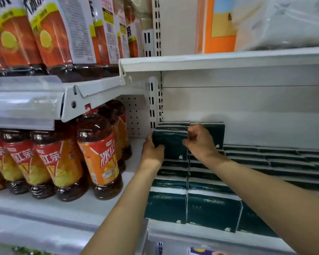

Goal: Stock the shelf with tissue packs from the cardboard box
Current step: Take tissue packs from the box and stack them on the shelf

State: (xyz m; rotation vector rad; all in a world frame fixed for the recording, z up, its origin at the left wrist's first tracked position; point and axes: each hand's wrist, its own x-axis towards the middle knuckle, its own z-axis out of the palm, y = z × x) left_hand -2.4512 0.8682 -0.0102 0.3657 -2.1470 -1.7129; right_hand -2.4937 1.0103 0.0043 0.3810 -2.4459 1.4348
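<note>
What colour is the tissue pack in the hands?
The tissue pack is dark green with white edges; head view shows it best.

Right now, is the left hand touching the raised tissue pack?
Touching. Head view shows the left hand gripping the left edge of the raised tissue pack.

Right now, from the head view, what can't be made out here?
Cardboard box: outside the head view's edges.
Right side of the held tissue pack: covered by the right hand; left hand covers its left edge.
Packs behind it: mostly hidden by pack and hands.
Bottles, small print: blurred.
</note>
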